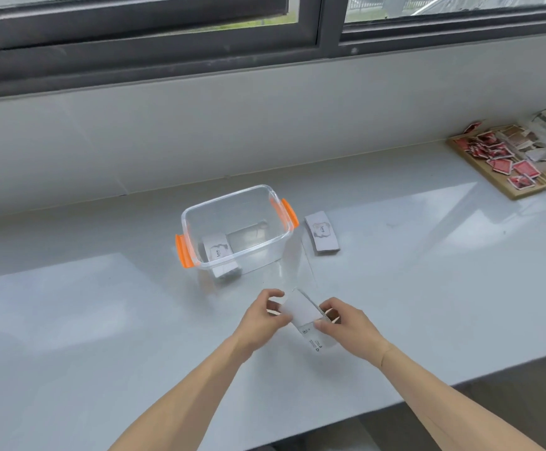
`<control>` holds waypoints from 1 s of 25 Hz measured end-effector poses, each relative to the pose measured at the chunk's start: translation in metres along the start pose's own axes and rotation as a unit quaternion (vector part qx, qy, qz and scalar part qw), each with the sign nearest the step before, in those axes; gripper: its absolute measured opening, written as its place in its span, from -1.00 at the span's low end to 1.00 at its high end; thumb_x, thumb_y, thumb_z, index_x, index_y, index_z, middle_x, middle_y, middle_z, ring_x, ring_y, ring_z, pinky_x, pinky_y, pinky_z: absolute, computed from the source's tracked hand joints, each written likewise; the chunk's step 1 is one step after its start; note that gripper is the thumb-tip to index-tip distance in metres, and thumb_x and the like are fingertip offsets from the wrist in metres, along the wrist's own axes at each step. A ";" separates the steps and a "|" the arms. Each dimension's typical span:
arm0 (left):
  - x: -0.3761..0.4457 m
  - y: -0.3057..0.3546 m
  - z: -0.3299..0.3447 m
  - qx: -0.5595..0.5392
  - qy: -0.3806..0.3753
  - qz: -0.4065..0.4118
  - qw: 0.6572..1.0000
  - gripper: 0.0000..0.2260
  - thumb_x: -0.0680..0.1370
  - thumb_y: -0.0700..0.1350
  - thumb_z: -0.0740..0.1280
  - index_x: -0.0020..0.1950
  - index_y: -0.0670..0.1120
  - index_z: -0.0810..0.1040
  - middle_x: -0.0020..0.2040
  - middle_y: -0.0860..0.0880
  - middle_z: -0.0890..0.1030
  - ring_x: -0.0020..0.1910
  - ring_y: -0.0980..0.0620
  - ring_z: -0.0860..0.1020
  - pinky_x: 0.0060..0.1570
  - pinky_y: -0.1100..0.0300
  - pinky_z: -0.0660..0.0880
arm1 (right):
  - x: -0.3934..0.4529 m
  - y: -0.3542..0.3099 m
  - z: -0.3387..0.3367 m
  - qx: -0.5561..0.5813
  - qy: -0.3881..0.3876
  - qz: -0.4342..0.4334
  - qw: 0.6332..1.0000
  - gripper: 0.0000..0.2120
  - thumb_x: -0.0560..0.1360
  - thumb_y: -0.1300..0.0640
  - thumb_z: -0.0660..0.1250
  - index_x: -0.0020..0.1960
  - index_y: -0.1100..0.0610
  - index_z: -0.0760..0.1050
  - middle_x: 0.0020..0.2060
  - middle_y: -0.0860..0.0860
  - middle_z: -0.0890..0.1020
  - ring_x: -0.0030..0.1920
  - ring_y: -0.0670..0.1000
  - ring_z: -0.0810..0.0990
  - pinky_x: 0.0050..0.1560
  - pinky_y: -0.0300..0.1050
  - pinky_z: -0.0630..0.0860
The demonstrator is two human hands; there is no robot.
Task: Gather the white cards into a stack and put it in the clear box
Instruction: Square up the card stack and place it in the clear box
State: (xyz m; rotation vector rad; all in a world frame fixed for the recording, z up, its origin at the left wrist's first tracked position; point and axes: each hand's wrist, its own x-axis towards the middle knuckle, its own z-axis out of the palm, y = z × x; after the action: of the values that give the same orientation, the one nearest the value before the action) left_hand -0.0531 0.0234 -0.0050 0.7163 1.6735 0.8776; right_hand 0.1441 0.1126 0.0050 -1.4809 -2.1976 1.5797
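Squaring a small stack of white cards (301, 309) between both hands, low over the bench (427, 255) just in front of the clear box (237, 231). My left hand (265, 315) has its fingers (273, 292) clamped on the stack's left edge; my right hand (346, 323) pinches the right edge and near corner. Judgement: the cards are light, thin and smooth, likely to slide and fan apart, so a hold across opposite long edges with a thumb on top suits best. Upper face is plain white; a lower card juts toward me showing small dark print. The box has orange latches and already holds a stack marked "love" (216, 252). A second such stack (322, 234) lies on the bench just right of it, not yet collected.
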 end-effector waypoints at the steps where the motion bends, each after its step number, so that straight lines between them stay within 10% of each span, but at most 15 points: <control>1: 0.003 0.004 0.007 -0.025 -0.007 -0.008 1.000 -0.67 0.47 -0.12 0.44 0.18 0.08 0.48 -0.04 0.02 0.59 -0.16 0.10 0.60 -0.10 0.14 0.51 | 0.002 0.003 -0.007 0.039 0.006 0.008 0.999 -0.90 0.46 0.00 0.40 -0.05 -0.06 0.51 -0.15 -0.01 0.65 -0.19 -0.04 0.59 -0.18 -0.10 0.50; 9: 0.038 0.051 0.061 -0.125 -0.012 -0.038 0.991 -0.72 0.51 -0.14 0.41 0.20 -0.01 0.50 0.07 -0.15 0.67 -0.09 0.02 0.68 -0.07 0.11 0.56 | 0.047 0.010 -0.061 0.174 0.014 0.042 0.984 -0.91 0.52 0.01 0.35 -0.01 0.00 0.55 -0.12 0.01 0.66 -0.22 -0.12 0.62 -0.35 -0.24 0.48; 17: 0.125 0.109 0.089 -0.139 0.158 -0.058 0.976 -0.79 0.58 -0.11 0.33 0.20 -0.06 0.53 0.01 -0.10 0.66 -0.10 0.00 0.61 -0.08 0.11 0.53 | 0.137 -0.007 -0.111 0.093 0.089 0.042 0.991 -0.78 0.47 -0.05 0.36 -0.21 0.09 0.60 -0.31 0.03 0.66 -0.29 0.02 0.55 -0.16 0.07 0.58; 25: 0.184 0.121 0.096 -0.002 0.294 -0.069 0.953 -0.78 0.58 -0.08 0.28 0.19 -0.11 0.55 0.08 -0.02 0.48 0.02 -0.01 0.52 0.02 0.17 0.42 | 0.201 -0.017 -0.109 -0.002 0.112 0.044 0.993 -0.78 0.47 -0.10 0.31 -0.05 0.03 0.58 -0.21 -0.07 0.66 -0.19 0.03 0.58 -0.28 -0.10 0.45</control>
State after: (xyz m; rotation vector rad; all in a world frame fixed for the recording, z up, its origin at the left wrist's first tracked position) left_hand -0.0037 0.2581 -0.0164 0.3375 2.2143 1.0581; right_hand 0.0826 0.3321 -0.0207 -1.6862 -2.0401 1.3539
